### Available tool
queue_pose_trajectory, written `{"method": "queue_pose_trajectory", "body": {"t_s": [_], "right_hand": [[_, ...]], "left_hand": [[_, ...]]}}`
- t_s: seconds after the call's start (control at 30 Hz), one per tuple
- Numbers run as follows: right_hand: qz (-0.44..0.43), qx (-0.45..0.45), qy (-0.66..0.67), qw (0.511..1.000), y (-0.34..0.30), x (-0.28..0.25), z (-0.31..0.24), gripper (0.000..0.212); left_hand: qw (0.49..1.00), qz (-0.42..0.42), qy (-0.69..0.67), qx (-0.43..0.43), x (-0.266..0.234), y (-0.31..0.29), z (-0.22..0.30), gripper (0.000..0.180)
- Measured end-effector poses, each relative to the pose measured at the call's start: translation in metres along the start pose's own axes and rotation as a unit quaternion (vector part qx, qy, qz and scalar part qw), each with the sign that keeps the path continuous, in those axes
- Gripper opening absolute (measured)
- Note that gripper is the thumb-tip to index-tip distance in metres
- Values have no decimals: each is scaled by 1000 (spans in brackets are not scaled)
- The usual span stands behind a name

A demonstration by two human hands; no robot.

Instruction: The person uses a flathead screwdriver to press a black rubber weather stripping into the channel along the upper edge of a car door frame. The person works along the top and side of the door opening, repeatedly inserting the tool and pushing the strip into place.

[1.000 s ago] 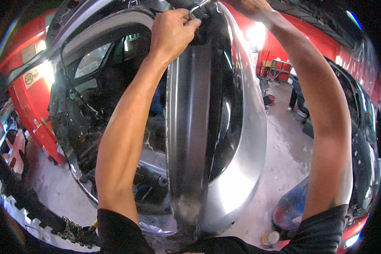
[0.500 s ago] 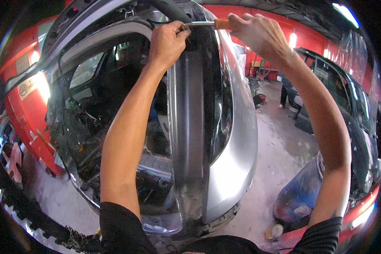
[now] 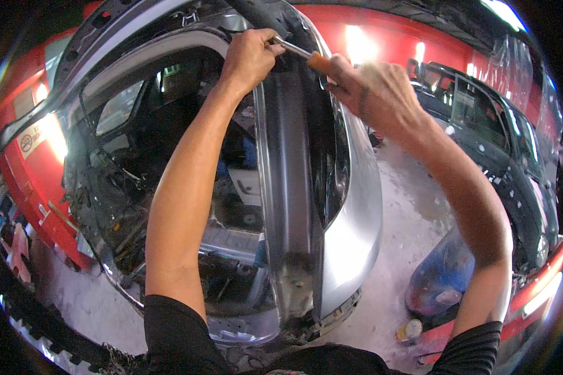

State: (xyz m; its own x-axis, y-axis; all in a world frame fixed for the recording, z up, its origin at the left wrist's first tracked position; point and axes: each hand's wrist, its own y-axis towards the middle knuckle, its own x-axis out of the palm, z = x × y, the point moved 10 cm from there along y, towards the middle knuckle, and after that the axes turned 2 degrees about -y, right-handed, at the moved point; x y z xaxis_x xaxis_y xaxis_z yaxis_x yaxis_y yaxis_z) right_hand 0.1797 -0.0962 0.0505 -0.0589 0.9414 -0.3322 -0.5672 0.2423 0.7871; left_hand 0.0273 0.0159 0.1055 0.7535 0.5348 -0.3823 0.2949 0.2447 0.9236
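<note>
My right hand [image 3: 378, 94] is closed around the orange handle of a screwdriver-like tool [image 3: 294, 48]. Its thin metal shaft slants up and left to the fingers of my left hand [image 3: 250, 59]. Those fingers are pinched together at the shaft's far end, and what they hold there is mostly hidden. Both hands are raised at the top of a silver car body [image 3: 353, 244], over the upper end of its dark rear pillar [image 3: 291, 181]. The tool's tip is covered by my left fingers.
Left of the pillar, a stripped opening shows the bare interior [image 3: 231, 240]. A dark car [image 3: 481, 119] stands on the right, with a blue drum [image 3: 441, 275] nearer me. A small can [image 3: 410, 330] sits on the floor. Red panels [image 3: 47, 181] stand at left.
My right hand has dropped lower, so the shaft has gone from nearly level to slanting down toward the handle. My left hand stays near the same spot. The view has shifted slightly.
</note>
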Motion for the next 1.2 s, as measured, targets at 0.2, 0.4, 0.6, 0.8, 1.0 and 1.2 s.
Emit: {"method": "queue_pose_trajectory", "body": {"t_s": [0.2,0.4,0.6,0.8,1.0,1.2], "right_hand": [[-84,90,85,989,6,4,-40,31],[-80,158,71,982,3,4,-28,40],[-50,226,145,962,2,-1,-38,41],[-27,219,141,965,23,6,-58,32],[-30,174,44,983,30,11,-58,42],[-80,71,59,992,36,14,-45,39]], "left_hand": [[998,-22,15,48,1,4,-4,15],[1000,-2,-3,29,2,0,-2,14],[999,23,-23,16,6,-1,-8,16],[998,40,-40,3,6,0,-16,15],[996,42,-64,48,5,-1,-10,18],[995,71,-51,37,1,-6,-10,17]]}}
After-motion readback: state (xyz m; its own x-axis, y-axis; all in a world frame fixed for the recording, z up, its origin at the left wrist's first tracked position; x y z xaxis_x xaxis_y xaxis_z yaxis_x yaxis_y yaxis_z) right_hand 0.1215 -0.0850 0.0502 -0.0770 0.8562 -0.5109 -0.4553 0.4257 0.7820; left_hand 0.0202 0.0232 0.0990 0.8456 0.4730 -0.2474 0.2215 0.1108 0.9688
